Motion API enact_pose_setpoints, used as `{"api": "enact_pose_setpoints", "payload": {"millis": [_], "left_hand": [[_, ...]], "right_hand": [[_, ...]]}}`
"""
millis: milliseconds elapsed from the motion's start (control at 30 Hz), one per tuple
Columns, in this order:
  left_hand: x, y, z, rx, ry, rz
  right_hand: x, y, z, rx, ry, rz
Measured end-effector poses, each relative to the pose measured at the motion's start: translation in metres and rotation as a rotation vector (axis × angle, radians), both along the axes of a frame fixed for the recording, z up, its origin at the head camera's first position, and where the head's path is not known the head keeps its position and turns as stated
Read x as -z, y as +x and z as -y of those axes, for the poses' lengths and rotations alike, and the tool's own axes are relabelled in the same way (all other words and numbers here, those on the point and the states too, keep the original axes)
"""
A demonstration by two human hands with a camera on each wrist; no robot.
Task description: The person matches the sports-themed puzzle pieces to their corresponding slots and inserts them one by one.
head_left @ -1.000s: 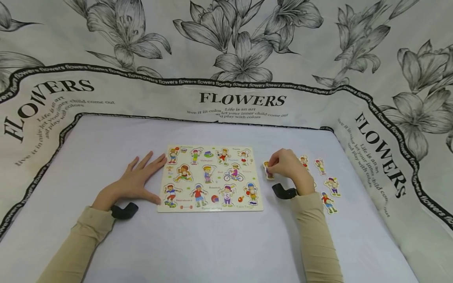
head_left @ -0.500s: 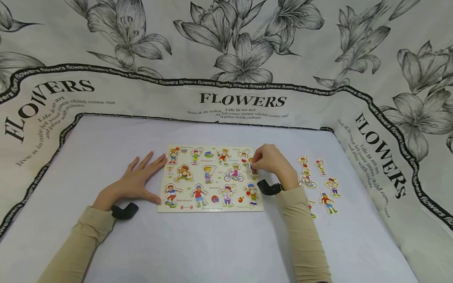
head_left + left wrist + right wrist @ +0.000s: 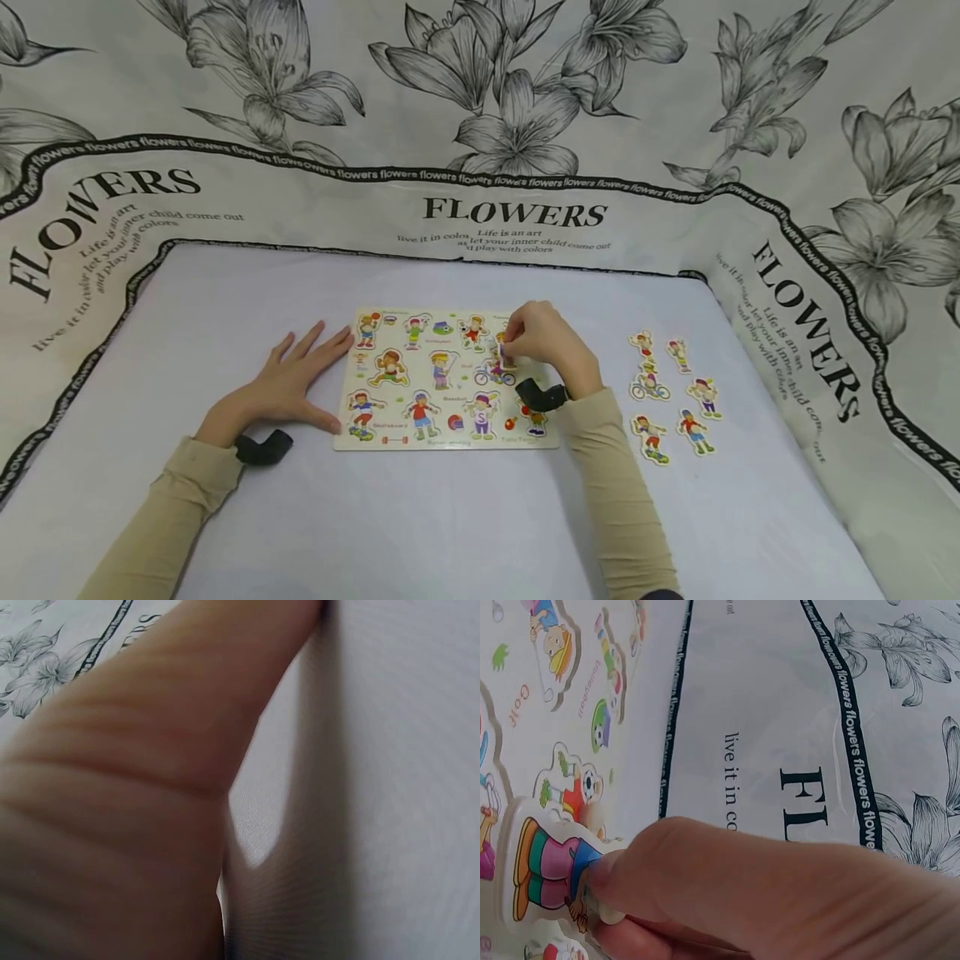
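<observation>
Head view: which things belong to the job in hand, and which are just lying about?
Likely in the job:
board
held piece, pinched by the right hand
six loose pieces, right of the board
left hand, at the board's left edge

Likely just surroundings:
flowered sheet
white tabletop
black wrist gadgets

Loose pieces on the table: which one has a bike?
The bike piece, right of the board and just above the skateboard piece in the head view. Two big wheels set it apart; the other five there have no bike.
</observation>
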State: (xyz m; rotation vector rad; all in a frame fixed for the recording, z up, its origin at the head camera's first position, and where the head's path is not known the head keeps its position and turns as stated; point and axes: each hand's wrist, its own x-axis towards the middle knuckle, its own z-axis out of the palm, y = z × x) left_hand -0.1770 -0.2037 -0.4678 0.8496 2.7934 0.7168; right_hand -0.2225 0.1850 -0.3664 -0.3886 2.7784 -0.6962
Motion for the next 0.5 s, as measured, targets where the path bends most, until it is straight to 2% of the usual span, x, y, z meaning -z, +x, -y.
{"api": "enact_pose_setpoints", "payload": {"millis": [500], "left_hand": [[-0.001,-0.001,-0.001,-0.005,-0.042,0.030]], "right_hand": [[0.003,0.000,0.038,-0.058,-0.052,0.005]]}}
